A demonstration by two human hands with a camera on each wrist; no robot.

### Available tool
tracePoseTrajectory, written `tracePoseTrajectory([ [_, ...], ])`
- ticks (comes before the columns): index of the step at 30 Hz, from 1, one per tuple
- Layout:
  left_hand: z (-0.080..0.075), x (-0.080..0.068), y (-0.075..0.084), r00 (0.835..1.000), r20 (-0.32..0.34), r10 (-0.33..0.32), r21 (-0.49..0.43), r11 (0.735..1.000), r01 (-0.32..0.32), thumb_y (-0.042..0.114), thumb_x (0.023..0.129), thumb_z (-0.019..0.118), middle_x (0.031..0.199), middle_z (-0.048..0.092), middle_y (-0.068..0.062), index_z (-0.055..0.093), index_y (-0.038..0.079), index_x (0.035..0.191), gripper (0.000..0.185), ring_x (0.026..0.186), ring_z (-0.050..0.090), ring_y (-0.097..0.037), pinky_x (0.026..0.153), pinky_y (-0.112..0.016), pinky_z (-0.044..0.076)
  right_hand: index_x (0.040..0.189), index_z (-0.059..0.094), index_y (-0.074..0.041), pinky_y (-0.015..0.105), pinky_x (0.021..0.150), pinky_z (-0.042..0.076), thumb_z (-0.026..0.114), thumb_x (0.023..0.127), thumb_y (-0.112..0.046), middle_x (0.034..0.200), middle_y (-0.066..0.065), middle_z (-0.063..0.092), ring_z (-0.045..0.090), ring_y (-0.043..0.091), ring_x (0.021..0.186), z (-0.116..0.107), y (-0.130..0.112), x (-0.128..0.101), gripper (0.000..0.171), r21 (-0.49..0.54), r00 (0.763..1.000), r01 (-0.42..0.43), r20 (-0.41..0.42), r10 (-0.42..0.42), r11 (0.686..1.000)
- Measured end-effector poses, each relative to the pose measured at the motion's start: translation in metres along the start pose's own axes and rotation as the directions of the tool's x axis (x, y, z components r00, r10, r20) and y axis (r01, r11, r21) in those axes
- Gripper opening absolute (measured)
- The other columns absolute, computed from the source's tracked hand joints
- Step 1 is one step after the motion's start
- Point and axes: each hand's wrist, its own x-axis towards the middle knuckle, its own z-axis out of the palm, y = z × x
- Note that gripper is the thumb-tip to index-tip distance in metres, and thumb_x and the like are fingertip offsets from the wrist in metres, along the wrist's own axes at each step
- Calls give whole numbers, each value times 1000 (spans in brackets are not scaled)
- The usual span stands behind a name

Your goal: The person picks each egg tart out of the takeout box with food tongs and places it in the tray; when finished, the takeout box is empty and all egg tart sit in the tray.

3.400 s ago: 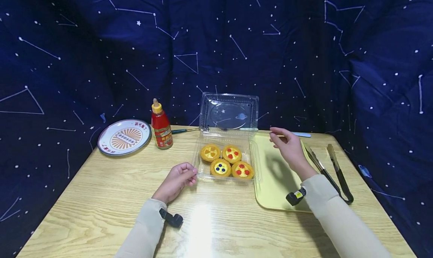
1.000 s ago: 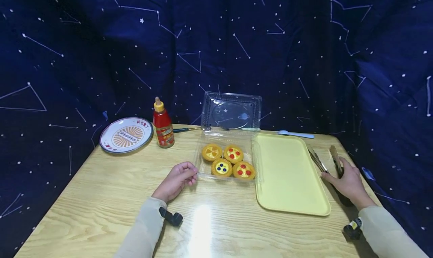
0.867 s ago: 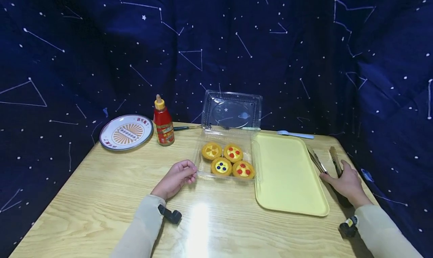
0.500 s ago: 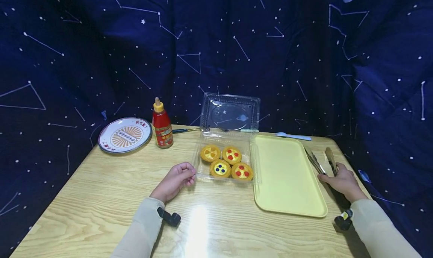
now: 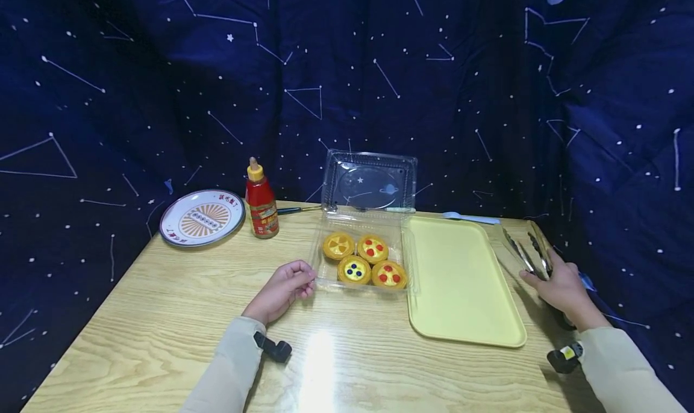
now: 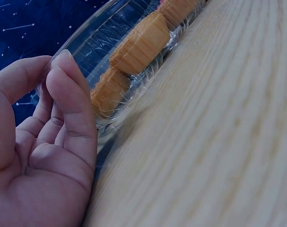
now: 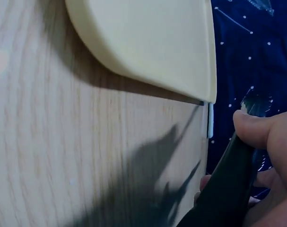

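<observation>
My left hand [image 5: 282,289] rests on the table [image 5: 162,316] with its fingers curled against the near left corner of the clear container [image 5: 362,262], pinching the rim to steady it; my right hand [image 5: 561,286] is closed around the tongs [image 5: 528,250], lifted off the wood at the table's right edge, their two arms drawn near each other and pointing away from me. Four tarts [image 5: 363,259] sit in the container, whose lid stands open behind them, and the yellow tray [image 5: 461,280] lies bare just beside it on the right. I judge I am at the pick-up step, tool in hand and no tart touched. Next I need to swing the tongs left over the tray, let the arms spread, and bring them down astride one tart without crushing its shell.
</observation>
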Motion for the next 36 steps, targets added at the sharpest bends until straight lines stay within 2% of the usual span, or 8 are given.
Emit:
tracePoseTrajectory([
  [3, 0, 1, -1, 1000, 0, 3, 1, 1000, -3, 8, 100, 55, 85, 57, -8, 54, 3, 95, 8, 70, 57, -13, 61, -21, 47, 151, 6, 11, 73, 86, 31, 60, 98, -35, 121, 48, 29, 34, 64, 108, 0, -1, 1, 88, -6, 998, 50, -35, -50, 999],
  [5, 0, 2, -1, 1000, 5, 9, 2, 1000, -9, 7, 100, 55, 85, 58, -8, 54, 4, 94, 7, 70, 57, -13, 61, -20, 47, 150, 15, 8, 68, 80, 37, 63, 97, -28, 114, 43, 38, 41, 59, 102, 0, -4, 2, 80, -7, 991, 114, -70, -114, 993],
  [10, 0, 3, -1, 1000, 12, 19, 10, 1000, -20, 8, 101, 55, 85, 58, -8, 55, 4, 95, 7, 71, 57, -12, 61, -20, 47, 129, 37, 6, 46, 62, 44, 68, 93, -11, 99, 29, 47, 54, 42, 80, 3, -17, 4, 51, -25, 953, 269, -139, -269, 963],
  [12, -1, 2, -1, 1000, 8, 14, 8, 1000, -14, 8, 100, 55, 86, 58, -9, 55, 4, 95, 7, 71, 58, -12, 61, -20, 47, 130, 38, 8, 43, 62, 42, 69, 92, -10, 100, 29, 48, 54, 39, 79, 5, -23, 4, 52, -43, 942, 297, -148, -300, 954],
  [17, -2, 2, -1, 1000, -2, 1, -9, 1000, -1, 8, 100, 57, 85, 58, -10, 54, 2, 95, 7, 70, 58, -13, 60, -20, 48, 150, 26, 7, 61, 78, 39, 65, 95, -16, 112, 35, 50, 47, 50, 99, 9, -41, 1, 70, -42, 937, 313, -149, -315, 949],
  [20, -2, 2, -2, 1000, -2, -1, -13, 1000, 1, 9, 99, 58, 85, 58, -9, 54, 3, 96, 8, 70, 58, -13, 60, -20, 48, 153, 22, 3, 68, 85, 34, 60, 99, -22, 118, 37, 48, 43, 56, 109, 12, -53, -2, 71, -36, 939, 310, -144, -312, 950],
  [29, -2, 2, -3, 1000, 0, -8, -14, 1000, 8, 9, 99, 58, 85, 58, -9, 55, 2, 96, 8, 70, 58, -13, 60, -20, 48, 158, 18, -18, 72, 86, 36, 54, 100, -41, 140, 29, 42, 41, 56, 122, 19, -93, -12, 72, -123, 947, 295, -97, -308, 947],
  [36, -1, 2, -2, 1000, 8, 1, -6, 1000, -1, 9, 100, 57, 84, 59, -8, 55, 3, 96, 8, 69, 58, -12, 60, -20, 48, 158, 20, -16, 70, 85, 39, 51, 100, -48, 138, 28, 44, 45, 51, 121, 29, -119, -11, 73, -156, 936, 327, -81, -342, 932],
])
